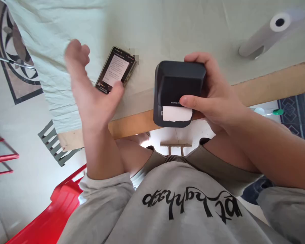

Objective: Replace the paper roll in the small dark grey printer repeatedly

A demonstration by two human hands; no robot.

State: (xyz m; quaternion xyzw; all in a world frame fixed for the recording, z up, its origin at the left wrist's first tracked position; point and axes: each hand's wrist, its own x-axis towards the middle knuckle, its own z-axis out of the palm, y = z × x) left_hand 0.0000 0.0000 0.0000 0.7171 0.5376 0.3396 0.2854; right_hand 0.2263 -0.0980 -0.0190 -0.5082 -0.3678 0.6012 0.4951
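My right hand [213,91] grips a small black label printer [178,88] at the table's near edge, fingers on its far side and thumb across the front. A white paper strip [177,114] sticks out of its slot. My left hand [88,88] is raised over the table, fingers loosely curled and holding nothing, its thumb tip over the near corner of a smartphone [116,69]. The phone lies flat on the pale green cloth with its screen lit and showing text.
The pale green tablecloth [167,27] covers a wooden table whose bare edge [269,86] faces me. A white and grey cylindrical object [269,34] lies at the far right. A red plastic chair [53,210] is under me, and a red metal rack [0,156] stands at the left.
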